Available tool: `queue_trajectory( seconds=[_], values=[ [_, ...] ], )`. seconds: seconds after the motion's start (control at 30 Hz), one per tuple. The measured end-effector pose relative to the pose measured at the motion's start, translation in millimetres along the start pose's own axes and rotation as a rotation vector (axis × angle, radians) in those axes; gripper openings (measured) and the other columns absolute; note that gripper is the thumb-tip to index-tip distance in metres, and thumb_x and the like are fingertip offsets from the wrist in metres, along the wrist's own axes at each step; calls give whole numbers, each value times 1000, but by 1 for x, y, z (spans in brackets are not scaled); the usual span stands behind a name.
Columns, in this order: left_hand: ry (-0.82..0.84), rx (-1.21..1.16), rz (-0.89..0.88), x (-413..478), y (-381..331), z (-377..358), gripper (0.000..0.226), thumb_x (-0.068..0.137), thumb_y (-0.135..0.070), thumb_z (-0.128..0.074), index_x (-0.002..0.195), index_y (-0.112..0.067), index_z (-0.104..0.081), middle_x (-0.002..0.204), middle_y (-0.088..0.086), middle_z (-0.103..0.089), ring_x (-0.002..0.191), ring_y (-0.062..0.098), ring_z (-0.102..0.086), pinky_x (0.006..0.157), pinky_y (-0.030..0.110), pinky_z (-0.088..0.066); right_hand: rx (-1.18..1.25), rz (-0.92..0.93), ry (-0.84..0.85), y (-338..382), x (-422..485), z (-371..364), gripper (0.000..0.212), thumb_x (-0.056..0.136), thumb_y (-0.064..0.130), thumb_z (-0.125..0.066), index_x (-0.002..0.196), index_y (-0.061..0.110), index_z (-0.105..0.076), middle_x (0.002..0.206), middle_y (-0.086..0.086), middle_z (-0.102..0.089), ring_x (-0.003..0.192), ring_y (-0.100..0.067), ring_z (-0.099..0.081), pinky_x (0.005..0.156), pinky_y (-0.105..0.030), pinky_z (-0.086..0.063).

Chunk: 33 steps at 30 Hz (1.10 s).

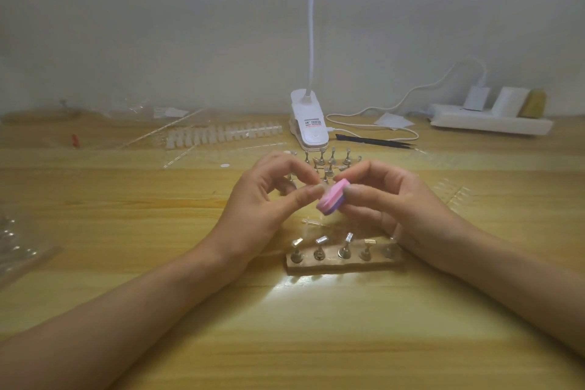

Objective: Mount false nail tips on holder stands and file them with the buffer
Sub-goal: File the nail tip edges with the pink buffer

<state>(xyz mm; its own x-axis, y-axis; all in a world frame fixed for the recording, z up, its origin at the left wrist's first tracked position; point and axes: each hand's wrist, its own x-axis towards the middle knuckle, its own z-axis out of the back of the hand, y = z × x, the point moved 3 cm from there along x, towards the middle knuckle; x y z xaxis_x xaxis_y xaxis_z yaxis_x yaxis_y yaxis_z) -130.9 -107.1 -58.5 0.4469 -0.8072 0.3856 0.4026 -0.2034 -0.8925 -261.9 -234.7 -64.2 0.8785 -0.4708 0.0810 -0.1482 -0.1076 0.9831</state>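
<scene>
Right-hand grip: right hand point(389, 199) closes thumb and fingertips round the far end of a small pink-and-purple foam buffer block point(332, 201), held in the air above the wooden table point(316, 326).
Left-hand grip: left hand point(272, 196) has thumb and forefinger drawn to a pinch against the block's pink face. Whether a nail tip sits between them cannot be told.
Buffer axis: long axis slants from far-right down to near-left, with the pink face turned up and towards the left hand.
Deciding relation: the pinch lies just left of the block, touching it, so filing strokes probably run along that slant.
Mounting row: five metal holder stands point(343, 252) on a wooden base strip point(345, 266), directly below both hands, on the person's side.
Spare stock: loose metal stands point(329, 161) beyond the hands; white rack of false nail tips point(221, 133) far-left.
Nearer hand to row: the right.
</scene>
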Motion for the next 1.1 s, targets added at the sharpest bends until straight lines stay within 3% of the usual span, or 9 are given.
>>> queue_trajectory(
  seconds=[0.17, 0.27, 0.37, 0.53, 0.73, 0.83, 0.97, 1.1],
  values=[
    [12, -1, 11, 0, 1, 0, 11, 76, -33, -73, 77, -23, -69, 96, -1, -63, 76, 11, -53, 73, 18, -44, -64, -24, 70, 0, -2, -2, 15, 74, 17, -75, 88, 14, -72, 103, -16, -73, 94, -27, -74, 83, -33, -61],
    [25, -12, 13, 0, 0, 0, 12, 75, -34, -73, 77, -23, -68, 95, -2, -62, 77, 13, -54, 74, 18, -45, 25, -2, -17, 0, 0, 2, 16, 77, 9, -71, 93, 6, -69, 100, -17, -73, 92, -24, -73, 78, -26, -60],
    [17, 7, -17, -1, 0, 0, 13, 76, -31, -73, 80, -19, -70, 97, -1, -61, 82, 23, -55, 80, 23, -47, 62, -19, 0, 2, 2, 3, 18, 79, 5, -67, 97, 1, -64, 94, -13, -74, 90, -20, -73, 77, -22, -58],
    [18, -34, 7, -1, -1, 1, 7, 77, -32, -73, 77, -26, -68, 95, -4, -63, 74, 8, -53, 67, 13, -41, 14, -35, 36, 3, 0, 0, 16, 77, 7, -69, 93, 4, -66, 98, -16, -72, 91, -22, -73, 78, -25, -59],
    [12, -2, -11, 0, 0, 0, 9, 79, -30, -72, 80, -22, -68, 96, -3, -63, 77, 8, -54, 76, 16, -44, 59, -34, -53, 3, 0, 3, 18, 72, 10, -72, 90, 8, -69, 95, -14, -73, 88, -22, -74, 76, -26, -61],
    [24, -2, -21, 0, 0, -1, 10, 82, -24, -73, 75, -28, -67, 90, -5, -64, 75, 4, -54, 71, 15, -43, -87, -59, 46, 1, -2, -4, 14, 70, 18, -77, 84, 16, -74, 97, -13, -74, 91, -27, -74, 84, -37, -61],
    [-4, 1, -45, 0, 0, 0, 6, 79, -28, -73, 75, -27, -68, 89, -5, -64, 74, 4, -54, 69, 12, -42, 70, -38, -54, 1, 0, 4, 13, 73, 9, -72, 85, 9, -72, 96, -16, -73, 88, -22, -74, 76, -25, -60],
    [-4, 33, -39, 0, 1, -1, 6, 80, -24, -74, 78, -23, -69, 91, -7, -62, 77, 8, -56, 76, 18, -46, 0, -44, 20, 0, -1, 0, 14, 74, 12, -73, 88, 9, -72, 95, -15, -74, 88, -23, -74, 79, -30, -62]
  ],
)
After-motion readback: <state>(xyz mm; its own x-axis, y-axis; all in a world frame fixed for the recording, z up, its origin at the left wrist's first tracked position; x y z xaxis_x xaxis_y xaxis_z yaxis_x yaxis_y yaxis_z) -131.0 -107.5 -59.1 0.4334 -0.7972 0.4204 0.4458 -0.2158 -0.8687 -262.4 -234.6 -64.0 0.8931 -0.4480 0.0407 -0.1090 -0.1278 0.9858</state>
